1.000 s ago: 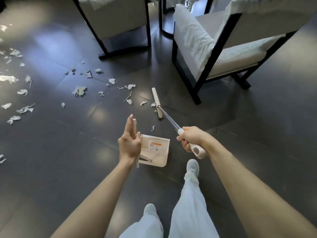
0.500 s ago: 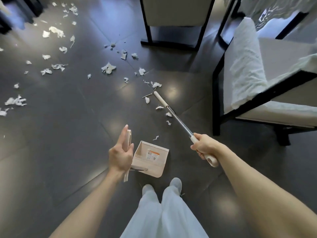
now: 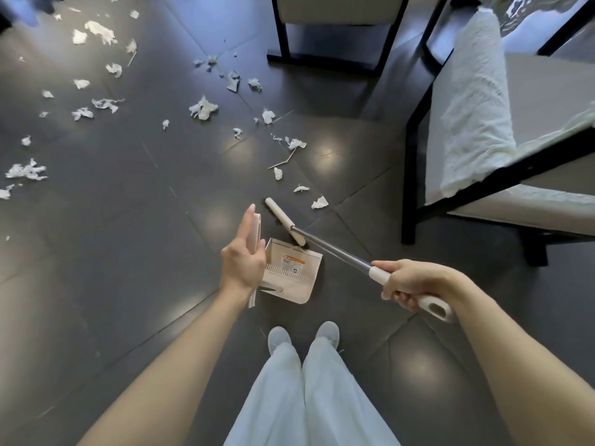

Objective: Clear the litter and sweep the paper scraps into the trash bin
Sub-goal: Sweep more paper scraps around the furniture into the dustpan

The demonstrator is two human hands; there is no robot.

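Note:
My left hand (image 3: pixel 244 256) holds the upright beige handle of a dustpan (image 3: pixel 291 274), fingers stretched along it; the pan rests on the dark floor just ahead of my feet. My right hand (image 3: pixel 408 282) grips the cream end of a broom handle (image 3: pixel 335 251). The broom head (image 3: pixel 285 224) lies at the pan's open mouth, dark bristles touching the floor. White paper scraps (image 3: pixel 203 108) are strewn over the floor ahead and to the left; the nearest scrap (image 3: pixel 319 203) lies right of the broom head. No trash bin is in view.
A black-framed armchair with a white cover (image 3: pixel 476 101) stands close on the right. A second chair's black frame (image 3: pixel 325 56) stands ahead. My two feet in light shoes (image 3: pixel 302 336) are behind the dustpan. A thin stick (image 3: pixel 283 160) lies among the scraps.
The broom head has been drawn back from among the scraps to the dustpan's mouth. My view has shifted, with the armchair now further right. The left hand still holds the dustpan handle.

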